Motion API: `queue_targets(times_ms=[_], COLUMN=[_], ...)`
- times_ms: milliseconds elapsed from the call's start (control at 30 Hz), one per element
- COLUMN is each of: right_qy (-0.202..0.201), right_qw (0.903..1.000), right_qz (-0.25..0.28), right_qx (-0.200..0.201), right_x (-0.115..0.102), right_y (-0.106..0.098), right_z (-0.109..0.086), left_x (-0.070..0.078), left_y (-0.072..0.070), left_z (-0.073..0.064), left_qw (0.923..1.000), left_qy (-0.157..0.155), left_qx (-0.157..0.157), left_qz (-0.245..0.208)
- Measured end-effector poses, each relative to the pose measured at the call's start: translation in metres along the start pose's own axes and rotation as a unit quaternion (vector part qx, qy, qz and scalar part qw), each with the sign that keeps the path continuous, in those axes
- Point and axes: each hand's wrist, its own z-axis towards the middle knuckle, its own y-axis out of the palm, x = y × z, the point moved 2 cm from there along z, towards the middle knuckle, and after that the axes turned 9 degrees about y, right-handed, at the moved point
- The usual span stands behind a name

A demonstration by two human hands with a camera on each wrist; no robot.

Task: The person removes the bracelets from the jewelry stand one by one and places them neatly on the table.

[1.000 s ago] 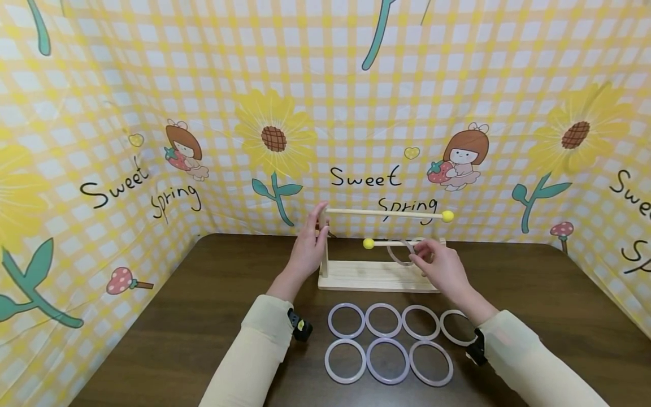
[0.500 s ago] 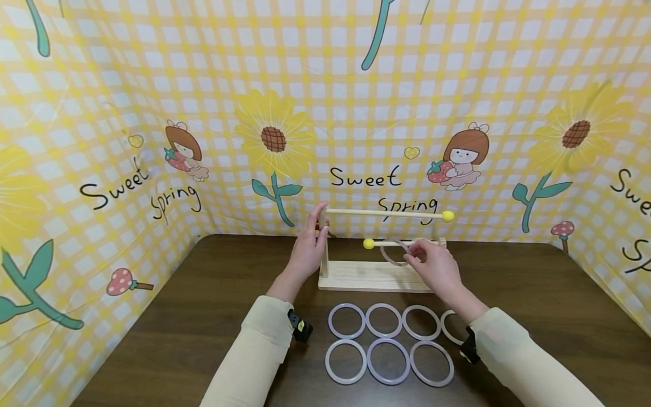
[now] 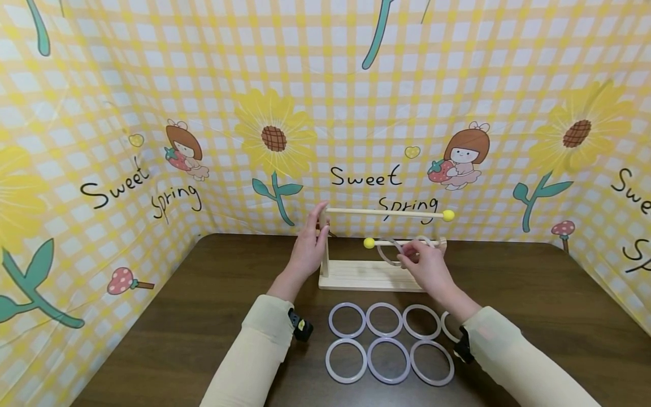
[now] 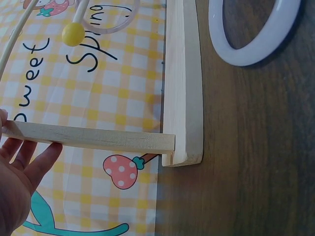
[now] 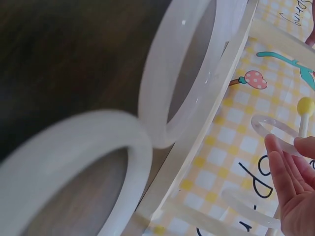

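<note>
A pale wooden stand has an upper rod and a lower rod, each tipped with a yellow ball. My left hand holds the top of its left post, fingertips showing on both sides in the left wrist view. With thumb and fingers, my right hand pinches a translucent pale bangle that encircles the lower rod near its ball end. A second bangle hangs on that rod, closer to the right post.
Several pale lilac and whitish bangles lie in two rows on the dark wooden table, in front of the stand. One at the right is partly hidden by my right wrist. A yellow checked cloth stands behind and at the sides.
My right hand has slid the pinched bangle left along the lower rod, closer to the yellow ball. The other bangle has come into sight behind it. My left hand stays on the post.
</note>
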Motion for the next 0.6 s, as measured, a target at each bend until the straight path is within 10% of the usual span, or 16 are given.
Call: queue_targets(times_ms=[600], right_qy=[0.017], right_qw=[0.9976], right_qz=[0.035], right_qx=[-0.058], right_x=[-0.013], right_y=[0.020], right_z=[-0.001], left_x=[0.001], left_y=[-0.001], left_z=[-0.001], left_qw=[1.0000], left_qy=[-0.001], left_qx=[-0.002], left_qz=[-0.006])
